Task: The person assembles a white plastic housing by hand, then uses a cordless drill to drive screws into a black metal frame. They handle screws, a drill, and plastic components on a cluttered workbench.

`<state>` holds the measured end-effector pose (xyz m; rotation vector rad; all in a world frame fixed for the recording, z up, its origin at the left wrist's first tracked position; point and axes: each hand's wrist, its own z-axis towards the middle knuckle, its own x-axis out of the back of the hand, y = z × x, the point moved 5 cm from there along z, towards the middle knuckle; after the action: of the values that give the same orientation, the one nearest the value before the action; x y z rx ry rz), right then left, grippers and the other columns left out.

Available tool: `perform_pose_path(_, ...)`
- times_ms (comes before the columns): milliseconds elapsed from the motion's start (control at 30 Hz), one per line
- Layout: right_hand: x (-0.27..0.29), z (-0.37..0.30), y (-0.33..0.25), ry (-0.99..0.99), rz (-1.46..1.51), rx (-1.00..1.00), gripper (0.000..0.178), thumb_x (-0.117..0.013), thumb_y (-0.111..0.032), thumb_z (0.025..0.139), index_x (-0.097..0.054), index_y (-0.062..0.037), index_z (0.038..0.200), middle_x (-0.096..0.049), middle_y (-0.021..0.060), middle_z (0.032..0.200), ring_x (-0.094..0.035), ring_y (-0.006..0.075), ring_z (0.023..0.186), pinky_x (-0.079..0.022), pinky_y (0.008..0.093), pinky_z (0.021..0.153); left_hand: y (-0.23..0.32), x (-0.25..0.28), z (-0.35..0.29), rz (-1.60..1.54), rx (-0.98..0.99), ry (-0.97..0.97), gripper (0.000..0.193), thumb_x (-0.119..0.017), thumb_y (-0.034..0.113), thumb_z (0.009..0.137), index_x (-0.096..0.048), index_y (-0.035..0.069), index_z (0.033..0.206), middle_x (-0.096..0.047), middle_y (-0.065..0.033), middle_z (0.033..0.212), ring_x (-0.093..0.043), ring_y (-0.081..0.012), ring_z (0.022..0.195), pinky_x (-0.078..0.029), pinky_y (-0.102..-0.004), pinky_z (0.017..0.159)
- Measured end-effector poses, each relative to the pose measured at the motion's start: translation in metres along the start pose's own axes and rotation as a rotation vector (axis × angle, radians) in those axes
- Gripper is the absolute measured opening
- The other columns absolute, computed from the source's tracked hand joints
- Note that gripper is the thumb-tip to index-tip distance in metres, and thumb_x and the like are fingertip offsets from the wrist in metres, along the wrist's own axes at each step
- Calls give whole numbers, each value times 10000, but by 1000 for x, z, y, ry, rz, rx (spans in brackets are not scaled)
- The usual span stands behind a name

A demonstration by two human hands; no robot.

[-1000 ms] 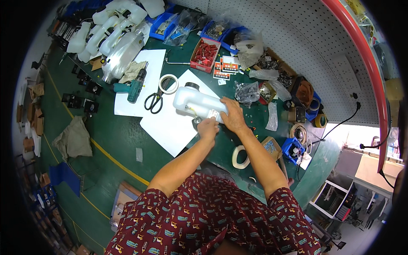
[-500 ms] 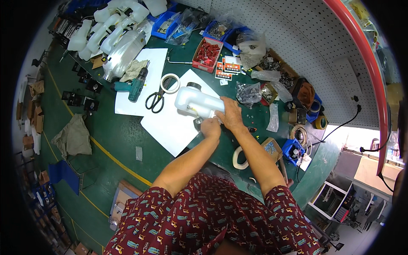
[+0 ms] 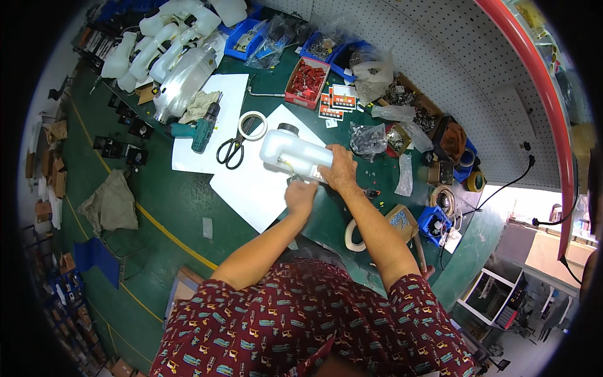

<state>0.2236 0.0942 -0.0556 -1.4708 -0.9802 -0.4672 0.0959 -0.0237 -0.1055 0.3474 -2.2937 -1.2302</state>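
Observation:
A translucent white plastic tank [image 3: 292, 151] with a black screw cap [image 3: 288, 129] lies on its side on white paper sheets [image 3: 242, 195]. My right hand [image 3: 341, 168] is wrapped round the tank's right end and holds it against the bench. Just below the tank's near edge is my left hand [image 3: 300, 197], its fingers curled together beside a small metallic piece. What those fingers pinch is too small to make out. Black-handled scissors [image 3: 232, 152] and a roll of white tape [image 3: 252, 125] lie left of the tank.
A green cordless drill [image 3: 202, 133] lies on paper at the left, near more white tanks [image 3: 166, 53]. A box of red parts [image 3: 307, 81], blue bins [image 3: 245, 39] and bagged hardware line the back. At the right are a tape ring [image 3: 353, 236] and a small blue basket [image 3: 433, 223].
My left hand has shifted a little left and toward me, away from the tank's lower edge. My right hand keeps its hold, and the tank stays nearly in place.

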Motion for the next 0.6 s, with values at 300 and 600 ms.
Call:
perform_pose_path(300, 2, -1, -5, 14, 9, 76, 645, -832, -158, 749, -567, -110, 1335, -599, 134, 1302, -518, 380, 1247, -405, 536, 1013, -38, 39, 23, -141, -81, -202, 335, -794, 101, 893, -615, -7, 1154, -650, -11, 948, -590, -109, 811, -521, -256, 764)
perform_pose_path(600, 2, 1, 0, 3, -6, 55, 660, -844, -197, 756, -570, -123, 1352, -594, 127, 1319, -518, 370, 1257, -402, 540, 1019, -1, 29, -7, -467, 312, -572, 219, -728, 196, 989, -651, 29, 1107, -690, -30, 1012, -658, -103, 890, -587, -263, 849)
